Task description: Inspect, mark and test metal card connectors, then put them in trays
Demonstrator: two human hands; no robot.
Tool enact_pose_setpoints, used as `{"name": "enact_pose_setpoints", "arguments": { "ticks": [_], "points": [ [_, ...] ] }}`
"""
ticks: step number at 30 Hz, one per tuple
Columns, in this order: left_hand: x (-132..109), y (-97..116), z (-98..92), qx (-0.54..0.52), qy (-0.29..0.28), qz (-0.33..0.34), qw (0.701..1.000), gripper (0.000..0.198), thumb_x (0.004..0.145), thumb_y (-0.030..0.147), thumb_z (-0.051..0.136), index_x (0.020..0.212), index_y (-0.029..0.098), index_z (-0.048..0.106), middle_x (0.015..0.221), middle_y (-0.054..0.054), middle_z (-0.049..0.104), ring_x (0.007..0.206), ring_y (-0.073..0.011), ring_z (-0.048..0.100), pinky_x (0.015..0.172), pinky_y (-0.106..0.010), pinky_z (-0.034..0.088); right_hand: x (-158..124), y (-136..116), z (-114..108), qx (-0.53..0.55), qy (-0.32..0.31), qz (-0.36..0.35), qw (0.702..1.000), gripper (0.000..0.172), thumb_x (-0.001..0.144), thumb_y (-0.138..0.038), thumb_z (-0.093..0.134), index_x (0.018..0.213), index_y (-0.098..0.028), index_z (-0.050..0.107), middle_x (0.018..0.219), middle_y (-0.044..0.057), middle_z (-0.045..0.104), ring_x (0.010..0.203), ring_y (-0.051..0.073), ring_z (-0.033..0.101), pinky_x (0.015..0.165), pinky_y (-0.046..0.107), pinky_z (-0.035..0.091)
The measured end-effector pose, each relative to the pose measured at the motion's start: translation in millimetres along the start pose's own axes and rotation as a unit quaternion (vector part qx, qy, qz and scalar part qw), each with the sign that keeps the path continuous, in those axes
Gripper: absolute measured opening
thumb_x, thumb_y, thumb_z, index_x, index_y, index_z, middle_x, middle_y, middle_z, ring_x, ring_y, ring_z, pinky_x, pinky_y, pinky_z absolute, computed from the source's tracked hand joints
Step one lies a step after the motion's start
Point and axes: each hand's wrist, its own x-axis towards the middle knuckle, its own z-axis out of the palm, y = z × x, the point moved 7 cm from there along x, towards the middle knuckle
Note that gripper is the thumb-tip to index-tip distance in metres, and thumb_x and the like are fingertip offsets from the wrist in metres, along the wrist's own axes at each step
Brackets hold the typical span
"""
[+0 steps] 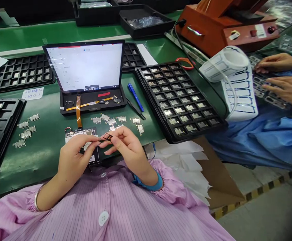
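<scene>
My right hand [127,145] pinches a small black frame with openings, which looks like a SIM card tray [107,136], between thumb and forefinger. My left hand [77,150] is closed at the tray's other end, thumb and forefinger pressed together; what lies between those fingertips is mostly hidden. Beneath the hands lies a circuit board [93,159], partly covered. An orange flat ribbon cable [78,112] joins it to a lit tablet screen [85,67] propped up in a black tray. Just beyond my fingers lie several small silvery metal modules [111,121].
More silvery modules [25,134] lie at left. A black compartment tray [167,125] full of parts stands at right, near a blue pen [136,97] and black tweezers [136,108]. Farther right are a label roll [232,63], an orange machine [206,33] and a co-worker's hands [284,90].
</scene>
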Motion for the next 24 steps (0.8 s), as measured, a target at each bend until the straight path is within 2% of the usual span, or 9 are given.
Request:
{"name": "enact_pose_setpoints", "arguments": {
  "ticks": [2,4,6,9,12,15,17,20,24],
  "points": [
    [1.0,0.2,2.1,0.013,0.005,0.003,1.000,0.017,0.090,0.027,0.062,0.106,0.023,0.069,0.104,-0.002,0.074,0.095,-0.0188,0.069,0.086,-0.032,0.053,5.1,-2.0,-14.5,-0.021,0.049,-0.017,0.998,0.018,0.092,-0.038,0.061,0.089,-0.021,0.056,0.092,0.002,0.070,0.082,0.015,0.073,0.063,0.024,0.062],
    [1.1,-2.8,-2.7,0.028,0.019,0.002,0.999,0.026,0.090,0.029,0.063,0.115,0.023,0.066,0.115,-0.004,0.072,0.105,-0.0206,0.067,0.094,-0.034,0.051,12.5,-9.3,-44.1,-0.066,0.144,-0.057,0.986,0.018,0.091,-0.038,0.063,0.088,-0.022,0.056,0.096,0.003,0.070,0.086,0.016,0.073,0.064,0.024,0.062],
    [0.0,-9.1,-14.0,0.044,0.030,-0.008,0.999,0.025,0.090,0.029,0.062,0.115,0.023,0.066,0.119,-0.004,0.070,0.112,-0.0214,0.064,0.101,-0.037,0.048,20.2,-16.6,-76.5,-0.112,0.233,-0.085,0.962,0.020,0.089,-0.040,0.064,0.087,-0.022,0.055,0.098,0.003,0.070,0.090,0.017,0.073,0.066,0.025,0.062],
    [-4.6,-26.8,-44.9,0.095,0.062,-0.061,0.992,0.020,0.091,0.031,0.060,0.108,0.025,0.069,0.117,-0.002,0.071,0.112,-0.0216,0.064,0.100,-0.037,0.048,36.2,-15.1,-106.0,-0.157,0.258,-0.050,0.952,0.025,0.084,-0.042,0.068,0.084,-0.021,0.056,0.098,0.003,0.070,0.094,0.019,0.072,0.065,0.025,0.062],
    [-14.7,-53.9,-88.6,0.183,0.112,-0.160,0.964,0.022,0.090,0.037,0.060,0.105,0.026,0.071,0.108,-0.002,0.074,0.101,-0.0236,0.068,0.090,-0.036,0.051,45.3,-9.2,-116.4,-0.184,0.252,-0.001,0.950,0.027,0.079,-0.043,0.073,0.081,-0.021,0.058,0.098,0.005,0.070,0.090,0.019,0.072,0.056,0.021,0.059],
    [-30.5,-88.0,-127.3,0.264,0.121,-0.269,0.918,0.028,0.090,0.039,0.056,0.110,0.025,0.071,0.103,-0.004,0.074,0.094,-0.0268,0.068,0.084,-0.039,0.052,46.4,-7.3,-115.6,-0.208,0.254,0.022,0.944,0.026,0.078,-0.042,0.075,0.078,-0.021,0.060,0.101,0.007,0.070,0.069,0.015,0.070,0.039,0.017,0.047],
    [-38.9,-107.9,-142.2,0.311,0.102,-0.301,0.896,0.032,0.090,0.037,0.052,0.114,0.023,0.069,0.108,-0.008,0.072,0.099,-0.0302,0.066,0.088,-0.043,0.050,43.4,-10.2,-107.8,-0.228,0.259,0.011,0.938,0.024,0.081,-0.041,0.074,0.077,-0.022,0.060,0.105,0.007,0.070,0.054,0.008,0.061,0.032,0.017,0.036],
    [-44.2,-131.0,-146.2,0.356,0.052,-0.305,0.882,0.037,0.088,0.037,0.053,0.117,0.018,0.067,0.115,-0.014,0.067,0.107,-0.0346,0.061,0.092,-0.047,0.048,36.7,-14.4,-79.6,-0.260,0.233,-0.028,0.936,0.020,0.087,-0.040,0.068,0.082,-0.023,0.060,0.112,0.006,0.069,0.054,0.007,0.057,0.036,0.018,0.037],
    [-47.7,-150.6,-143.9,0.356,0.024,-0.326,0.875,0.030,0.087,0.041,0.055,0.106,0.023,0.068,0.107,-0.013,0.064,0.096,-0.0331,0.062,0.077,-0.043,0.049,27.7,-9.7,-33.5,-0.294,0.165,-0.050,0.940,0.015,0.090,-0.035,0.064,0.085,-0.022,0.059,0.116,0.007,0.068,0.058,0.009,0.061,0.040,0.019,0.042]
  ]
}}
